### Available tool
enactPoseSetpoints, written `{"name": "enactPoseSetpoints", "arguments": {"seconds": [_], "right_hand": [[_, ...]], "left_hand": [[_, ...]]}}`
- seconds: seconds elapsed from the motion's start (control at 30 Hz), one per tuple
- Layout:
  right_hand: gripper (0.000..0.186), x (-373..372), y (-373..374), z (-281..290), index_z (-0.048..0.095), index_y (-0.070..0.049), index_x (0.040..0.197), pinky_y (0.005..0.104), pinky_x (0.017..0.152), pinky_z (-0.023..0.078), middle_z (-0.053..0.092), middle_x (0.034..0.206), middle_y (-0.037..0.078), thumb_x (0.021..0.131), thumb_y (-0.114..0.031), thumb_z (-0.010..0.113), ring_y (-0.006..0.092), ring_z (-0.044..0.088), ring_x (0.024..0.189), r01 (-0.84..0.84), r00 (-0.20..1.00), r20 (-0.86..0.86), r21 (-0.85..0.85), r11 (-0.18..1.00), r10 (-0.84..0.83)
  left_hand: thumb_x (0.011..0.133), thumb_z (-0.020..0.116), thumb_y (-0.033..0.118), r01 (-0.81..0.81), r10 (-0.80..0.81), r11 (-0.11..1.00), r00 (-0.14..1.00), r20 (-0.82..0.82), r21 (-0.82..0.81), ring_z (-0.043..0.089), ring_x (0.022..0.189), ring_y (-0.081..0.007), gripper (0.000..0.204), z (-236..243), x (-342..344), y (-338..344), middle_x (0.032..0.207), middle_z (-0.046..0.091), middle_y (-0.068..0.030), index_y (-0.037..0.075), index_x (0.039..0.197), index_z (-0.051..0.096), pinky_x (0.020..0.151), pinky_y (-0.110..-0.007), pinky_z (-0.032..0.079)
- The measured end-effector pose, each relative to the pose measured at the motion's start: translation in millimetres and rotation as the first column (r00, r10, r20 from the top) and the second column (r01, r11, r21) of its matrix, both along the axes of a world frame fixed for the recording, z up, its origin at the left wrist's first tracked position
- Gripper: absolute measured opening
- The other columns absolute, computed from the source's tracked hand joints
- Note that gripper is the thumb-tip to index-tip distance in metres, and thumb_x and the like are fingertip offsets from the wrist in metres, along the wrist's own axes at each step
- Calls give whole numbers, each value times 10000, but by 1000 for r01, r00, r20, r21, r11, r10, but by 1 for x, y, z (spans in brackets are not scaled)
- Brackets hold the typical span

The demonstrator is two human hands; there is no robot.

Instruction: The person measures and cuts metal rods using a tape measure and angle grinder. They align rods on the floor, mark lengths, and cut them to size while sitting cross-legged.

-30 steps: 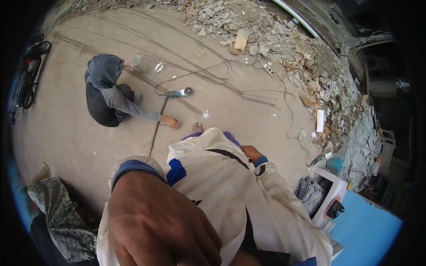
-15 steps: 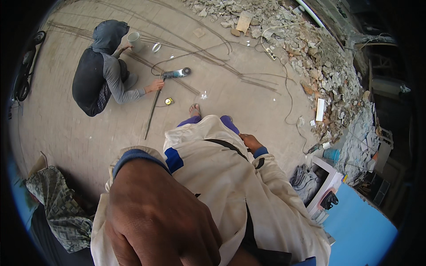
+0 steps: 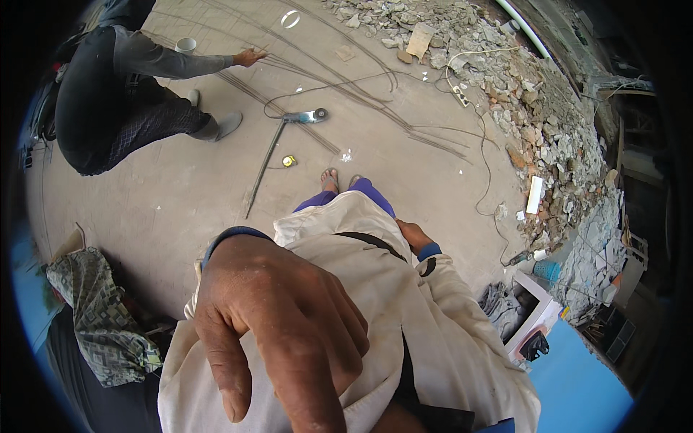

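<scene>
My left hand (image 3: 289, 325) is raised close to the camera, back upward. Its thumb and index finger point down and stand apart, the other fingers are curled, and I see nothing held. My right hand (image 3: 415, 237) hangs low by my thigh, against the hem of my cream jacket (image 3: 361, 289) and my purple trousers (image 3: 374, 193); its fingers are mostly hidden. Beyond my feet, an angle grinder (image 3: 304, 116) lies on the paving at the end of a thin dark bar (image 3: 264, 170). Near it sits a yellow tape measure (image 3: 289, 160).
A co-worker (image 3: 108, 94) steps at far left, one arm stretched over long thin rods (image 3: 325, 83). A white bucket (image 3: 185, 46) and white ring (image 3: 290, 19) are nearby. Rubble (image 3: 534, 123) and a power strip (image 3: 460, 94) lie right; patterned cloth (image 3: 97, 317) is left.
My left thumb and index finger have spread apart. The co-worker has risen from a squat, moved left and let go of the bar. My right hand stays at my thigh.
</scene>
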State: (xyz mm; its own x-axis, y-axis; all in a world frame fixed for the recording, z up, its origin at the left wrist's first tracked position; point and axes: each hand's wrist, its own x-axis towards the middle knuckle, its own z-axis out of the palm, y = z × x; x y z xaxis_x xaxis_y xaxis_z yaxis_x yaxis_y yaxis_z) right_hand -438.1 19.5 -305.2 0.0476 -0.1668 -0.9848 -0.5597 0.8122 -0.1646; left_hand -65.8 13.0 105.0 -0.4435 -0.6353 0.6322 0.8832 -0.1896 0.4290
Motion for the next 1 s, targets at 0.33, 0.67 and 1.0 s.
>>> {"name": "enactPoseSetpoints", "arguments": {"seconds": [0.33, 0.67, 1.0], "right_hand": [[428, -2, -61, 2, 693, -173, 1359, 490, 1008, 502, 674, 1333, 30, 1045, -422, 544, 237, 610, 1192, -178, 981, 71, -8, 984, 178], [542, -4, -86, -11, 664, -136, 1412, 519, 1009, 534, 683, 1408, 99, 1028, -502, 551, 318, 663, 1242, -439, 891, 82, -98, 893, 447], [509, 95, -110, -20, 645, -54, 1401, 549, 1007, 563, 656, 1417, 195, 1055, -398, 500, 403, 661, 1244, -251, 968, -34, -51, 967, 249]], "left_hand": [[1004, 738, 427, -563, -292, 814, -181, 939, 145, 677, 923, -159, 549, -229, 18, -6, 1037, 732, -92, 8, 1347, 642, 838, -316, 538], [956, 676, 570, -441, -325, 892, -470, 821, 101, 606, 1343, -389, 695, -371, 43, 5, 1403, 659, -254, 32, 1395, 665, 1158, -436, 451], [1014, 535, 634, -49, -227, 971, -479, 848, 232, 519, 1422, -400, 714, -467, 142, -54, 1493, 589, -226, 60, 1428, 632, 1192, -464, 402]]}}
